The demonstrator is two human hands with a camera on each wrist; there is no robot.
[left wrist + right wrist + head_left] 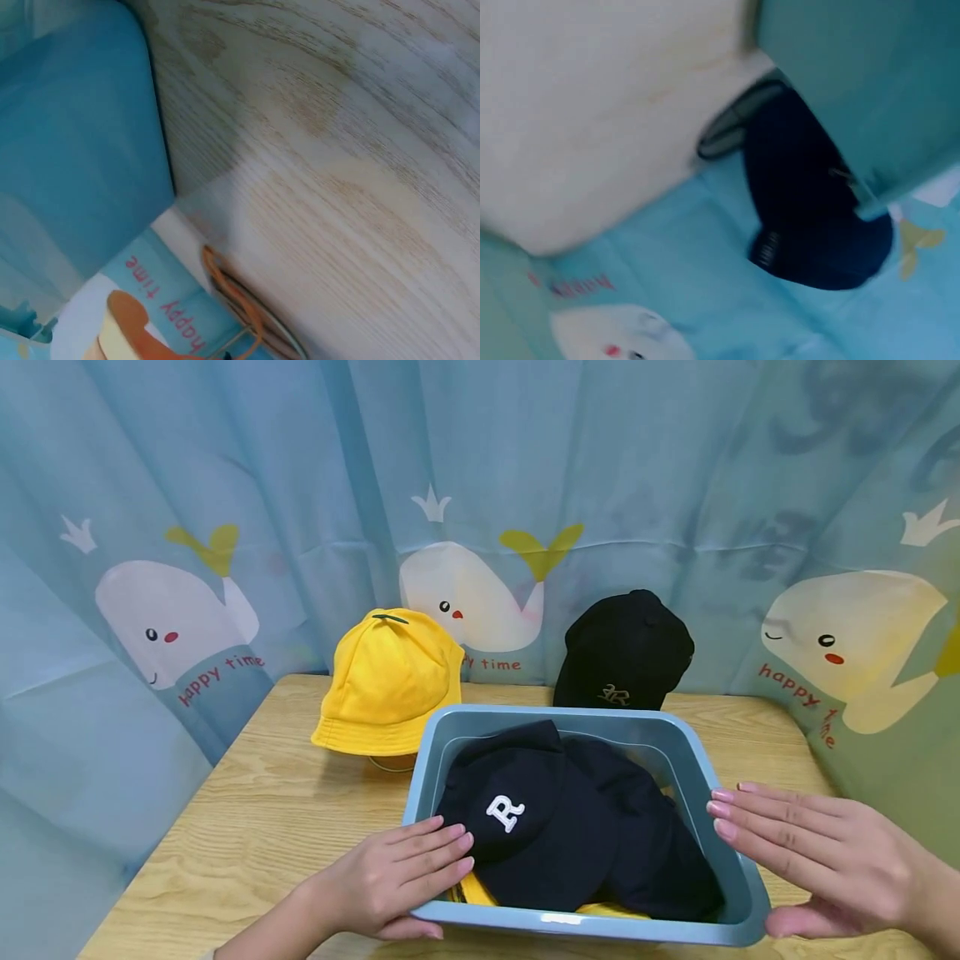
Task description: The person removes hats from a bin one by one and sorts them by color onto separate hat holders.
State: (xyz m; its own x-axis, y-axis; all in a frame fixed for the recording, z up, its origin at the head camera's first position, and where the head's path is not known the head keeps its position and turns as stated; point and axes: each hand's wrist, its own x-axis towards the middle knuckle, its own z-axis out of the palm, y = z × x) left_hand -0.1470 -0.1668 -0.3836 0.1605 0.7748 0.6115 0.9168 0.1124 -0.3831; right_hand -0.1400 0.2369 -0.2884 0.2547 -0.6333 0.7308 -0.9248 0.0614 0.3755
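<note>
A blue plastic bin (pixel 566 925) stands on the table, holding a dark cap with a white R (pixel 540 827), another dark cap (pixel 652 835) beside it and yellow fabric (pixel 476 890) underneath. At the bin's front left corner, my left hand (pixel 390 877) lies with extended fingers over the rim, their tips by the R cap's brim. My right hand (pixel 832 852) is at the right side wall, fingers straight and together, fingertips right at the rim. Neither hand appears in the wrist views; the left wrist view has the bin's outer wall (pixel 75 142), the right one too (pixel 870 82).
Behind the bin on the left stands a yellow bucket hat (pixel 393 685) on a wire stand (pixel 240 300). A black cap (pixel 626 647) stands behind on the right, partly hidden by the bin. A blue whale-print curtain (pixel 300 485) hangs along the back of the wooden table (pixel 247 827).
</note>
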